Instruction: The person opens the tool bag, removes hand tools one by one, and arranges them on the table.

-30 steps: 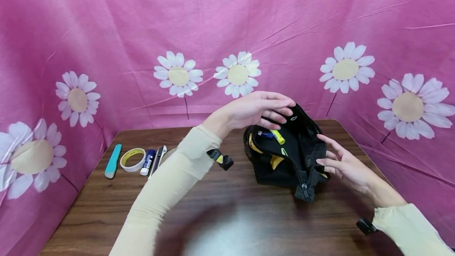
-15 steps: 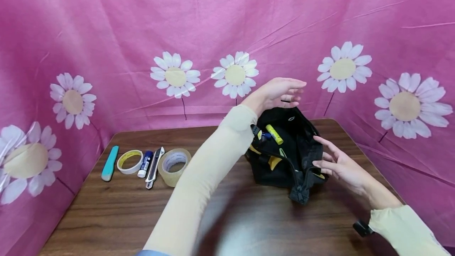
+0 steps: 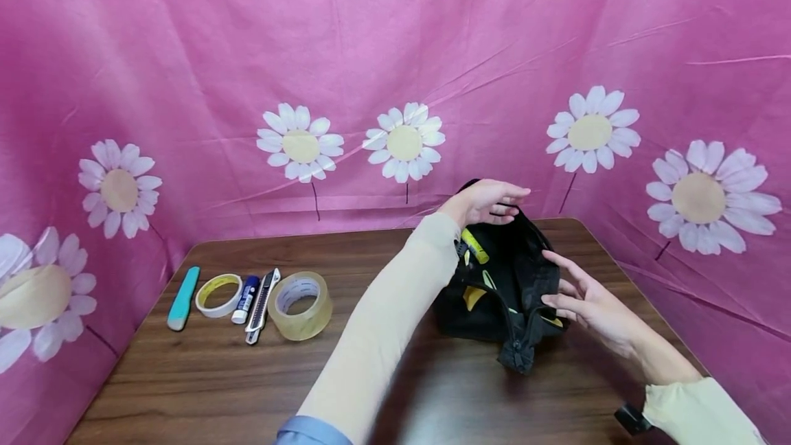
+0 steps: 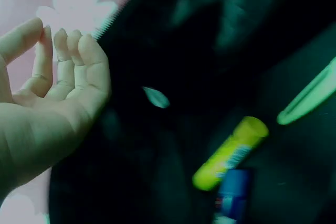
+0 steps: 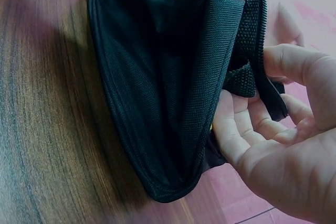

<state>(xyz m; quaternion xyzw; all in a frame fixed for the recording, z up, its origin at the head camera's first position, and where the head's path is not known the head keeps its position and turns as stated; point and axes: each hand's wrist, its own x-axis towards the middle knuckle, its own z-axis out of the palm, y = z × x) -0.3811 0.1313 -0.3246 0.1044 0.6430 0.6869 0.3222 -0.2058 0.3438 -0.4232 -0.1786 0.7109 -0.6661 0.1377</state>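
A black zippered bag (image 3: 472,328) stands unzipped on the wooden table (image 3: 204,390), its mouth facing up. My right hand (image 3: 596,307) holds the bag's right edge; in the right wrist view the thumb lies by the zipper and the fingers curl behind the fabric. Over the far rim of the bag is my left hand (image 3: 494,201), fingers loosely bent, with nothing visible in it. Inside lie a yellow tube (image 4: 231,153), a blue tube-like item (image 4: 232,195) and a light-green thin loop (image 4: 310,90), partly seen. The bottom of the bag is dark.
In a row on the left lie a teal-handled tool (image 3: 183,299), a white tape roll (image 3: 219,295), a blue glue stick (image 3: 246,299), a box cutter (image 3: 262,305) and a clear packing tape roll (image 3: 301,306). A pink flowered cloth (image 3: 371,33) hangs behind.
My left hand rose and moved right across the bag's far side, then came lower toward its rim. The packing tape roll is now fully uncovered by the arm. My right hand keeps its hold.
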